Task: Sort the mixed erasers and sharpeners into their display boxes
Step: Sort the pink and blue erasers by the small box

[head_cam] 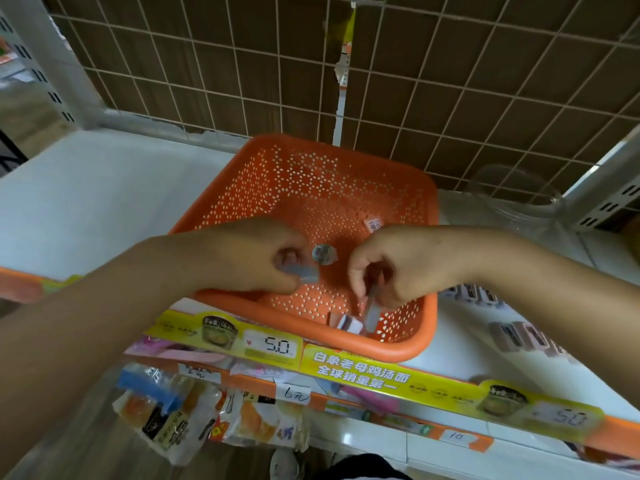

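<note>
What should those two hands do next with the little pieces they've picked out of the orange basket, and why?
Probably lift both hands clear of the perforated orange plastic basket. The left hand already holds a small bluish-grey block and the right hand a slim grey piece, so each grip is full; rows of small items lie on the white shelf to the right.

One orange perforated basket [408, 202] sits on a white shelf [86, 202]. Two hands reach into it: the left hand [263, 258] pinches one small bluish-grey piece [301, 271], and the right hand [391, 268] pinches another [372, 311]. One round clear-wrapped item [323, 253] lies between them. Perhaps two or three more small pieces [348, 323] lie blurred at the near right corner. One barcode sticker [374, 224] shows at the far right.
</note>
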`<state>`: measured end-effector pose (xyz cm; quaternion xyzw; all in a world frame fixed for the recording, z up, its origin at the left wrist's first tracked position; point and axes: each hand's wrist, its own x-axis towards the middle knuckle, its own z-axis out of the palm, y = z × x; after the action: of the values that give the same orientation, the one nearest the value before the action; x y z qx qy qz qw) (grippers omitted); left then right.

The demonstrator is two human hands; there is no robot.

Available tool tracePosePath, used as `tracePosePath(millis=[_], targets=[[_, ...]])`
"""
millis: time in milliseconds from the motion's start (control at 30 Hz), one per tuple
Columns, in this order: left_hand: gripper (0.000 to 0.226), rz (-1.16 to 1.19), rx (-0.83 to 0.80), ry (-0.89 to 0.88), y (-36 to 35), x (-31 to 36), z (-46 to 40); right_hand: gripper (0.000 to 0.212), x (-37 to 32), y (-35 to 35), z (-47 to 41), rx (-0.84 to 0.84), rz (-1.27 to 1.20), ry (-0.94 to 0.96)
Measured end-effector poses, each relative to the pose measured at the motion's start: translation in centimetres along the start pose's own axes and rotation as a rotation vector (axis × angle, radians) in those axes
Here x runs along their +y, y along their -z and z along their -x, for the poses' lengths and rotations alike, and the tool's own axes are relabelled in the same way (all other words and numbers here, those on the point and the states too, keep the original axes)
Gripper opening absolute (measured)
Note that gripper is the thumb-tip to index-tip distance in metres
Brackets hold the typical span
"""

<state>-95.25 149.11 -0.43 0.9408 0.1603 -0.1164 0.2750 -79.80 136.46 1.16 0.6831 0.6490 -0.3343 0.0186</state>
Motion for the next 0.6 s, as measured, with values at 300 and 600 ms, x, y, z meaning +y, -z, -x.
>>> tracePosePath(millis=[300,600], targets=[[0.033,0.088,0.506,-0.269,0.1,2.6,2.1,0.042,3.2,-1.3,5.7,0.7,-0.53,0.322],[0.036,0.069,0.743,-0.35,-4.5,12.6,0.3,0.029,7.6,-4.6,13.7,0.997,-0.88,0.459]])
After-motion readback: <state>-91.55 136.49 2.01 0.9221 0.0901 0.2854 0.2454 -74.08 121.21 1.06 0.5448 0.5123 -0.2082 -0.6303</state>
